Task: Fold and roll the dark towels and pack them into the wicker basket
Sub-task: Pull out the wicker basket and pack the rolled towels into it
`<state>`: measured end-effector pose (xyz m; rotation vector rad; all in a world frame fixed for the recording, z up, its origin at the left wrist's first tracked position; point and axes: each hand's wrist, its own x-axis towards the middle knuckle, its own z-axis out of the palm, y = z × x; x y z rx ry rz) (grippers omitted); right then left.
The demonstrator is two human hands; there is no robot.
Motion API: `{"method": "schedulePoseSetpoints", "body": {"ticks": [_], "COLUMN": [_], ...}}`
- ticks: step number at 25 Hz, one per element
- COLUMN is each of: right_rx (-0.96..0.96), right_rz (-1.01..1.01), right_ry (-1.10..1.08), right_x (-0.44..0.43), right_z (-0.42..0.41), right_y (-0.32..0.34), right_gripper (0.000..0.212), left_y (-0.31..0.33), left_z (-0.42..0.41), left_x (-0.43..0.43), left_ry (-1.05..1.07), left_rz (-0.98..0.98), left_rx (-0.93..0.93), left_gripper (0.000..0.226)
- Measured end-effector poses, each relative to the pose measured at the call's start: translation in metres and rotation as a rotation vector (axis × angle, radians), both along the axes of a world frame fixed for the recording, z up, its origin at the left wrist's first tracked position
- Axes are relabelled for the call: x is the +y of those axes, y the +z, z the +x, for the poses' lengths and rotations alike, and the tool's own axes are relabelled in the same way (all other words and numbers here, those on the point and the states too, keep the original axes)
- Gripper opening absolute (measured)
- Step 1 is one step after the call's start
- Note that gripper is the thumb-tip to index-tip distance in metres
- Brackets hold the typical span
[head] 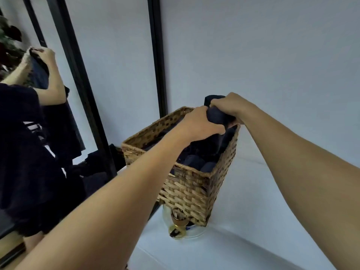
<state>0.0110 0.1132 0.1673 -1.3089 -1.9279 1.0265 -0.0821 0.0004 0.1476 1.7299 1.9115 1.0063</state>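
Two bare forearms (116, 201) are stretched forward from the lower edge of the view, the left one crossing over the near left rim of the basket.

A rolled dark towel (217, 115) is held by both hands above the far right corner of the wicker basket (194, 191). The left grip (202, 123) is closed round the roll's left end, with the thumb tucked beneath it. The right grip (228, 106) is curled over the top of the roll, and a loose dark fold is seen sticking up behind it. The roll's lower part hangs just inside the basket's rim.

More rolled towels (194, 161) are packed upright in the near half of the basket, side by side; the far half is in shadow and cannot be made out.

The basket's near bottom corner is overlapped by a clear glass vessel (181, 227) with a gold-coloured piece inside. A small blue mark is carried on the glass, too blurred to be read.

Bare white counter (263, 211) lies open to the right of the basket and in front of it. The counter's left edge runs close beside the basket's left wall.

A black-framed mirror (78, 75) stands to the left, with dark cloth (97, 162) heaped at its foot. A black post (157, 55) rises against the white wall (253, 45) behind. White print is seen on the reflected dark shirt but cannot be read.
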Motion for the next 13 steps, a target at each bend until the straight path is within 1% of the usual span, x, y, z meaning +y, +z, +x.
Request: {"method": "schedulePoseSetpoints", "body": {"ticks": [2,4,6,7,9,10,11,12,13], "right_rx": [-0.042,-0.163,-0.323,-0.388,-0.525,-0.609,-0.675,-0.709,-0.708], "right_rz": [0.011,0.076,0.227,0.301,0.394,0.401,0.363,0.281,0.191], "right_ry": [0.032,0.055,0.073,0.099,0.167,0.201,0.238,0.278,0.314], "right_x": [-0.008,-0.011,-0.008,-0.005,-0.001,0.001,0.003,0.005,0.008], "right_z": [-0.035,-0.063,-0.085,-0.095,-0.110,-0.113,-0.115,-0.114,-0.113], "right_y": [-0.006,-0.020,-0.038,-0.047,-0.060,-0.063,-0.066,-0.068,-0.071], "right_gripper": [0.035,0.045,0.055,0.056,0.047,0.042,0.038,0.035,0.030], "left_y": [-0.003,-0.015,-0.033,-0.041,-0.052,-0.053,-0.052,-0.050,-0.048], "left_z": [-0.044,-0.080,-0.104,-0.112,-0.119,-0.119,-0.118,-0.116,-0.114], "left_x": [-0.012,-0.018,-0.019,-0.017,-0.011,-0.008,-0.006,-0.004,-0.003], "left_ry": [-0.003,0.005,-0.007,-0.014,-0.048,-0.074,-0.102,-0.127,-0.145], "left_rz": [-0.032,-0.088,-0.146,-0.191,-0.289,-0.347,-0.414,-0.472,-0.519], "left_rx": [0.009,0.040,0.158,0.219,0.293,0.326,0.361,0.404,0.449], "left_gripper": [0.054,0.068,0.085,0.089,0.084,0.078,0.074,0.071,0.071]}}
